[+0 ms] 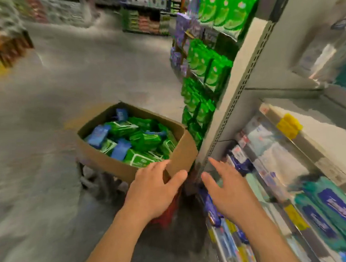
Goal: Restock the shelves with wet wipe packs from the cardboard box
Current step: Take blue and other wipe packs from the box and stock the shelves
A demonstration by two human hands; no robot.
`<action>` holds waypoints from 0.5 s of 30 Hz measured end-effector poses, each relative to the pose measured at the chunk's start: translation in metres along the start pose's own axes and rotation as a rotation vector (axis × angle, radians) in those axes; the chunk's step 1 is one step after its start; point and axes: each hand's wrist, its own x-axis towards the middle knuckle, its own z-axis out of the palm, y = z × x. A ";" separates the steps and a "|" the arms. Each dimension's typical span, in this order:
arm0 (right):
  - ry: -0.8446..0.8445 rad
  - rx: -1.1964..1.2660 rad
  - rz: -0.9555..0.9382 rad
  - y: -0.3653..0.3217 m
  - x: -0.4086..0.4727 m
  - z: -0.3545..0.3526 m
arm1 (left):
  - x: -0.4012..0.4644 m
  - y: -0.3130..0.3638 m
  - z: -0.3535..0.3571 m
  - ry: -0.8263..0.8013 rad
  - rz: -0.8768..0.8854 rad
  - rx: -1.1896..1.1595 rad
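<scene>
Left hand (151, 195) rests on near corner of cardboard box (113, 165), fingers on the rim, thumb spread, no pack held. Right hand (226, 190) hovers open & empty by shelf upright (236, 90). Wet wipe packs (140, 141), green & blue, lie loose in box. Best bet imo: grab 2-3 same-colour packs at once, match to shelf (286, 136) on right. Box sits raised above grey shop floor (38, 159); what carries it is too blurred to tell.
</scene>
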 end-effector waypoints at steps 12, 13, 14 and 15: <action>-0.143 0.089 -0.052 -0.055 0.102 0.054 | 0.073 -0.088 -0.037 -0.020 -0.227 -0.112; -0.147 0.091 -0.059 -0.055 0.115 0.057 | 0.085 -0.088 -0.038 -0.028 -0.236 -0.115; -0.157 0.096 -0.063 -0.054 0.129 0.060 | 0.097 -0.088 -0.039 -0.033 -0.244 -0.117; -0.173 0.103 -0.064 -0.053 0.143 0.063 | 0.109 -0.088 -0.041 -0.031 -0.248 -0.113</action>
